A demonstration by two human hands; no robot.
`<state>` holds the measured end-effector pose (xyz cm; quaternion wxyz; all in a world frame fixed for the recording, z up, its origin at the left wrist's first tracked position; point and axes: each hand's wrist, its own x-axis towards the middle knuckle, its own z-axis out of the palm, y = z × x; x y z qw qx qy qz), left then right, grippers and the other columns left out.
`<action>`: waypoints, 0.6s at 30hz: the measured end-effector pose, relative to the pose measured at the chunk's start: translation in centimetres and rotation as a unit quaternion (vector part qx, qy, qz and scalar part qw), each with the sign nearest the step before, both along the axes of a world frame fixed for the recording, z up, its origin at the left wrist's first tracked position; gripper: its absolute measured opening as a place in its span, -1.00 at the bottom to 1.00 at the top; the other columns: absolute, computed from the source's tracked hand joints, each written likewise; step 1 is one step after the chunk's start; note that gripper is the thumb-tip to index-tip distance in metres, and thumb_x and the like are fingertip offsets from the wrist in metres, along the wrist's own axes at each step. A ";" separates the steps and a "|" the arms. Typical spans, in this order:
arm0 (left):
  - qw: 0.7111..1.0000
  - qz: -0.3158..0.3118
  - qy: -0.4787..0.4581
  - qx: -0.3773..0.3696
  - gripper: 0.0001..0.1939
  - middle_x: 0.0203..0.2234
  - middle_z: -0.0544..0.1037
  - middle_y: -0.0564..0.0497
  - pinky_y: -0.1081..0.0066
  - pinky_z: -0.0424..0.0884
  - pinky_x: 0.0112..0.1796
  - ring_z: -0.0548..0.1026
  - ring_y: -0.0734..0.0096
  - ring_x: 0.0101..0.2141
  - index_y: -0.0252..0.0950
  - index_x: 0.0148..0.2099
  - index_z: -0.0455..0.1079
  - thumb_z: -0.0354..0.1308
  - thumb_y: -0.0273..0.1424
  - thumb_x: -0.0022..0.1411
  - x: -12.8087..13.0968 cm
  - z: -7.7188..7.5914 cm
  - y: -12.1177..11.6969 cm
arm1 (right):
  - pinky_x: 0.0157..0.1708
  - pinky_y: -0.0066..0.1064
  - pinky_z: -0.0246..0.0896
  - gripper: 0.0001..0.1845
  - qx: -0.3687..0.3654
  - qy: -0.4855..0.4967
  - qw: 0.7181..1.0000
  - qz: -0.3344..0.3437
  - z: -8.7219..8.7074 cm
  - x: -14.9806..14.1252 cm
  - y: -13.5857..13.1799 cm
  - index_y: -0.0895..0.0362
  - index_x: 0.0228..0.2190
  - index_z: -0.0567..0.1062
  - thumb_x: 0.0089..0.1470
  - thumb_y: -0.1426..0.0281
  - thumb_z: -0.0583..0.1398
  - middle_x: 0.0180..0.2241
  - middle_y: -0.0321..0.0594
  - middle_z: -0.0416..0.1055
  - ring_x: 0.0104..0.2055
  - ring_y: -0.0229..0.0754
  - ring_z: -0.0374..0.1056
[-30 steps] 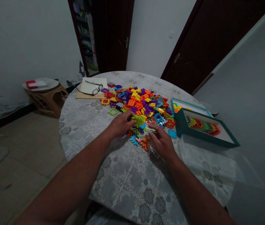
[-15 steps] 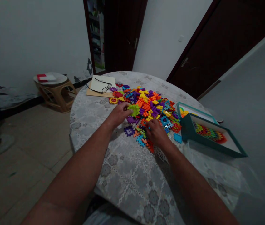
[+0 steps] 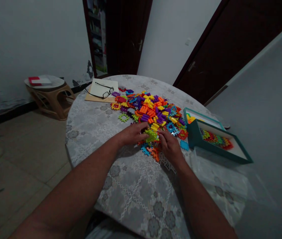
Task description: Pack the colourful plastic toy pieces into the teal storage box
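Note:
A green toothed building tile is pinched in my left hand, just above the near edge of a heap of plastic pieces. At the tile's right edge, my right hand has its thumb and fingers closed on it; whether a second small piece sits between them is hidden. Below the hands lie a blue toothed tile and an orange piece. Behind them spreads the heap of building pieces, in orange, yellow, purple, blue and red. A green frame-shaped piece lies to its left.
On the round table's patterned cloth, black glasses rest on paper at the back left. A teal box stands on the right, its lid behind it. Clear plastic wrapping lies in front. A stool stands left.
My left hand has brought the green tile down and right, to my right hand. The green frame-shaped piece on the cloth now shows. The whole view has shifted slightly.

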<state>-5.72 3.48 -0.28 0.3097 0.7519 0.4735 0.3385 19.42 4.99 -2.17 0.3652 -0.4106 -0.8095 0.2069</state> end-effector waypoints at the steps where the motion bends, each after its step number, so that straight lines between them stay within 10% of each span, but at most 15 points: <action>1: 1.000 0.000 0.011 0.005 -0.89 -0.32 0.56 0.03 0.25 0.36 -0.22 0.49 0.23 -0.30 -0.13 -0.12 0.46 0.22 -0.40 0.29 0.2 -0.4 0.1 | 0.06 -0.16 0.41 -0.63 0.001 0.003 1.000 0.010 -0.1 -0.1 0.0 0.02 0.02 0.66 0.46 0.18 0.10 -0.07 -0.08 0.62 -0.02 0.03 0.54; 12: 0.998 0.002 0.043 0.041 -0.57 -0.08 0.67 -0.05 0.20 0.45 0.00 0.59 0.16 -0.10 -0.07 0.17 0.52 0.23 -0.47 0.29 0.9 -1.8 0.2 | 0.00 -0.21 0.42 -0.69 -0.042 0.019 0.999 -0.009 -0.3 -0.5 -0.5 0.04 0.02 0.62 0.40 0.24 0.16 -0.05 -0.10 0.65 -0.04 0.01 0.56; 18: 0.985 -0.017 0.141 0.094 -0.71 -0.08 0.62 -0.07 0.19 0.44 0.07 0.55 0.12 -0.01 -0.14 0.08 0.57 0.22 -0.45 0.35 0.5 -2.0 0.4 | 0.02 -0.22 0.42 -0.67 -0.044 0.023 0.998 0.038 -0.2 -0.8 -1.0 0.07 -0.01 0.63 0.44 0.27 0.11 -0.07 -0.12 0.66 -0.03 -0.02 0.57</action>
